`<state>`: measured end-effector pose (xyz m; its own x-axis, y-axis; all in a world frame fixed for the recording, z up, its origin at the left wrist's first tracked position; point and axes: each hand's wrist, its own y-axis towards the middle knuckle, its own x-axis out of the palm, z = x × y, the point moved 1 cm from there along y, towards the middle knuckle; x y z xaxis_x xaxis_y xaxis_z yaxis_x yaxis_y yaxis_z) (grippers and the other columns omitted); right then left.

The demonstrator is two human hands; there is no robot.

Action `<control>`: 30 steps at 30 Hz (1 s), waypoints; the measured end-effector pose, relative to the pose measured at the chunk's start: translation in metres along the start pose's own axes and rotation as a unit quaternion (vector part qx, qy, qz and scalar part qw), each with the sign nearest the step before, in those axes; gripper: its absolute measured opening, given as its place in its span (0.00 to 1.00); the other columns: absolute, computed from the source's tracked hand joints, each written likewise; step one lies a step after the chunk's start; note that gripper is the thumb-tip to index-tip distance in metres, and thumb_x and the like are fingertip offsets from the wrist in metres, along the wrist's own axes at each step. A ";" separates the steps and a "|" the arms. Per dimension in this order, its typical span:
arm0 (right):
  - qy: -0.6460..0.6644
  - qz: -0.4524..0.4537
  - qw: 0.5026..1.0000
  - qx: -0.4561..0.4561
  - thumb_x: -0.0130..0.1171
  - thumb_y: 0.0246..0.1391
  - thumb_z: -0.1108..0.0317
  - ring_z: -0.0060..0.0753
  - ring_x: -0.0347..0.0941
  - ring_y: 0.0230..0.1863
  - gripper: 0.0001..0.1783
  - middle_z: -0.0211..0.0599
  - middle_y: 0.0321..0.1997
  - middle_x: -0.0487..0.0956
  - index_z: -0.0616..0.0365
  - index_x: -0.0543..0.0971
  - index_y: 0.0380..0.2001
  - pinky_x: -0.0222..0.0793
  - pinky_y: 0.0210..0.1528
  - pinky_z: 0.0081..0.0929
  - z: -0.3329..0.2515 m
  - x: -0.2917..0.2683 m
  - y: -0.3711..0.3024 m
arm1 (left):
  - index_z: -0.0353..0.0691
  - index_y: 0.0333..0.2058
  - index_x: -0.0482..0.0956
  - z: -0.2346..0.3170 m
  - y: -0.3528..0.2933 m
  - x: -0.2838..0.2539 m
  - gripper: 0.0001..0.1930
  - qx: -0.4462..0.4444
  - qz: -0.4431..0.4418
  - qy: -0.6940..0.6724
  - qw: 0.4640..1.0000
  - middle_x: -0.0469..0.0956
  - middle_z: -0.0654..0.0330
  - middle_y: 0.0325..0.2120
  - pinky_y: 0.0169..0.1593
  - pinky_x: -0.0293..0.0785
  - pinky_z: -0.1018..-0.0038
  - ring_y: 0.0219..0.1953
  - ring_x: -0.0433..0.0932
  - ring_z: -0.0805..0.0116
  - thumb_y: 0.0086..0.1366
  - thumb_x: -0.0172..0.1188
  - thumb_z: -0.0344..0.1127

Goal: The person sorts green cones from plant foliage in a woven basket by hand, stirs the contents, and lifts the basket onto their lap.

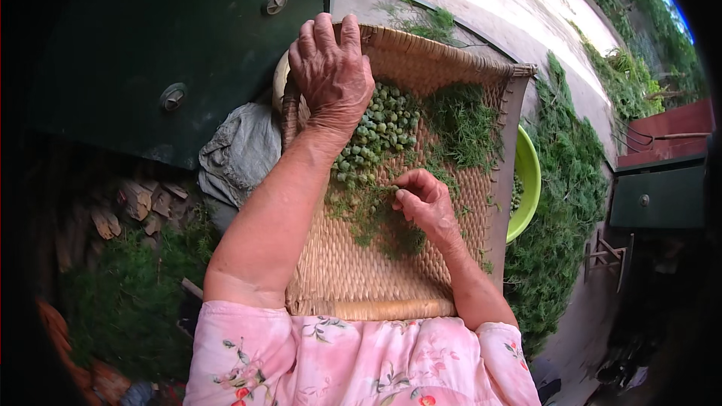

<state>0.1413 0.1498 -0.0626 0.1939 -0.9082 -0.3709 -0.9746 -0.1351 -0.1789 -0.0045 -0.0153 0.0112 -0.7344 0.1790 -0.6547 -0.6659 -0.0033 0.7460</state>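
A woven wicker winnowing basket point(361, 263) rests in front of my body. Its far left corner is under my left hand point(331, 75), whose fingers are wrapped over the rim. Small knobbly green cones point(383, 124) lie heaped beside that wrist. Feathery green sprigs point(462, 124) form a clump to the right of the heap. Over looser sprig bits point(368, 222) in the middle of the basket, my right hand point(432, 210) is closed in a pinch. A tiny greenish bit shows at its fingertips, too small to name.
A lime-green basin point(530, 184) with more cones stands right of the basket, beside a long pile of cut green branches point(560, 203). Left are a grey cloth sack point(244, 154), split firewood point(135, 203) and a dark green metal door point(150, 45). A small wooden stool point(605, 256) stands farther right.
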 end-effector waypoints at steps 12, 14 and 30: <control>-0.157 0.034 0.970 -0.180 0.60 0.43 0.82 0.38 0.71 0.35 0.16 0.38 0.34 0.72 0.58 0.75 0.38 0.68 0.35 0.30 -0.014 0.027 0.019 | 0.44 0.52 0.68 0.003 -0.002 -0.001 0.35 -0.003 -0.021 -0.017 1.000 0.65 0.54 0.51 0.53 0.60 0.57 0.55 0.63 0.54 0.43 0.70 0.39; -0.166 0.030 0.971 -0.170 0.57 0.46 0.79 0.40 0.72 0.36 0.12 0.40 0.33 0.71 0.58 0.75 0.38 0.68 0.35 0.31 -0.014 0.028 0.020 | 0.44 0.53 0.68 0.001 -0.001 -0.003 0.35 -0.004 -0.023 -0.016 1.000 0.65 0.54 0.51 0.54 0.60 0.57 0.55 0.62 0.54 0.43 0.70 0.39; -0.196 0.008 0.973 -0.126 0.59 0.45 0.77 0.48 0.72 0.37 0.15 0.45 0.35 0.73 0.56 0.75 0.39 0.70 0.39 0.35 -0.019 0.034 0.018 | 0.43 0.52 0.69 0.002 -0.002 -0.001 0.35 -0.004 -0.022 -0.020 1.000 0.64 0.54 0.51 0.54 0.59 0.57 0.55 0.62 0.54 0.43 0.70 0.39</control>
<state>0.1282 0.1087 -0.0608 0.1580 -0.6975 -0.6990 -0.9650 -0.2591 0.0404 -0.0023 -0.0131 0.0105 -0.6980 0.2177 -0.6822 -0.6994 -0.0031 0.7147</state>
